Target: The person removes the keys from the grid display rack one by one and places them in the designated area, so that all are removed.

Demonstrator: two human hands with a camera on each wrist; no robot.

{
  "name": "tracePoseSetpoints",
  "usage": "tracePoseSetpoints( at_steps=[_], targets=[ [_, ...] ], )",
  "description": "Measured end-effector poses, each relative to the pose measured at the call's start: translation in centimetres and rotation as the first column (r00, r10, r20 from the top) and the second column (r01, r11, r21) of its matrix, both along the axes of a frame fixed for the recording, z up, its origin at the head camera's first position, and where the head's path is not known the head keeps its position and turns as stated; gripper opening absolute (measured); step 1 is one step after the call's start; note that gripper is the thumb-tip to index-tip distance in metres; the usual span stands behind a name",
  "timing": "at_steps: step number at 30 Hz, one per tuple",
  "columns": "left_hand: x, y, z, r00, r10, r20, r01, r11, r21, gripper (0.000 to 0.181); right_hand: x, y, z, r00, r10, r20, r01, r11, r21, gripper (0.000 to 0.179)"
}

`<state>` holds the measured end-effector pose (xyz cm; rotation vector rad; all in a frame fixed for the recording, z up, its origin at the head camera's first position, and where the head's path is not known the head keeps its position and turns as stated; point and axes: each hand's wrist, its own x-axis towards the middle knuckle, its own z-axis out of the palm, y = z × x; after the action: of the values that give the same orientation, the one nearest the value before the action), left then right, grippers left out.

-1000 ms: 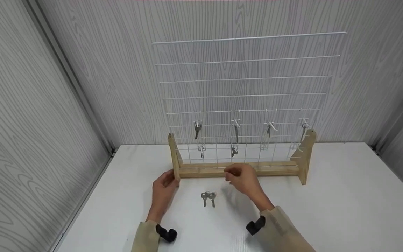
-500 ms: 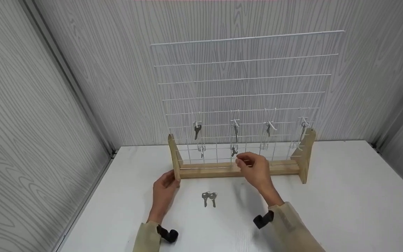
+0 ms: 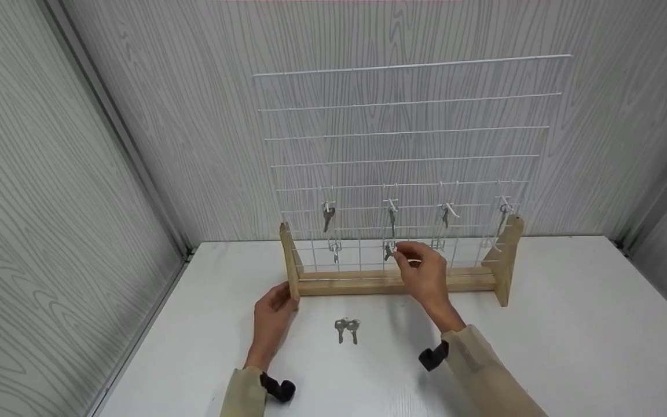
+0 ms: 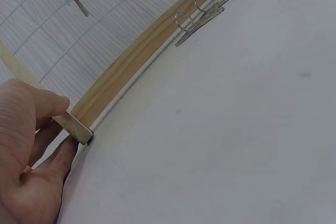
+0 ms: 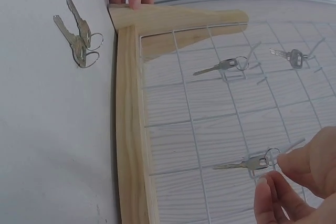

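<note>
My left hand grips the lower front of the wooden end piece on the left of a wire grid rack, thumb on one side and fingers on the other. My right hand reaches to the lower row of hooks. There its thumb and forefinger pinch at the ring of a silver key, its blade hanging down in front of the grid. Two loose keys with rings lie side by side on the white table, between the hands and in front of the rack.
Several keys hang on the upper hooks, one of them the upper left key. Another key hangs at the lower left. The wooden base bar runs along the rack's bottom on the white table. Grey panels stand behind and beside it.
My right hand has moved right and up from in front of the base bar to the lower hanging key. My left hand keeps its place on the end piece.
</note>
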<state>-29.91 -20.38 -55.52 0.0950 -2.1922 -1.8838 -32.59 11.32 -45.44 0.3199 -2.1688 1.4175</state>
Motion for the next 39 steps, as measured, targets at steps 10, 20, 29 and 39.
tracePoseSetpoints(
  at_steps=[10,20,29,39],
  targets=[
    [-0.1,0.0,-0.2,1.0,-0.002,0.015,0.002,1.0,0.023,0.047,-1.0,-0.7,0.0,0.998,-0.013,-0.067,0.014,1.0,0.015,0.021],
    [0.2,0.2,-0.2,1.0,-0.01,0.006,0.01,1.0,0.024,0.045,-1.5,-0.9,-0.2,0.994,-0.01,-0.113,0.019,0.997,0.074,0.02],
    [0.2,0.1,-0.4,1.0,-0.009,0.001,0.009,1.0,0.02,0.044,-1.5,-0.9,-0.3,0.996,-0.023,-0.083,0.029,0.997,0.067,0.016],
    [-0.1,-0.1,-0.2,1.0,-0.015,-0.02,0.016,0.999,0.042,0.045,-1.9,-0.9,0.2,0.999,-0.02,-0.048,0.024,0.997,0.069,0.009]
  ],
)
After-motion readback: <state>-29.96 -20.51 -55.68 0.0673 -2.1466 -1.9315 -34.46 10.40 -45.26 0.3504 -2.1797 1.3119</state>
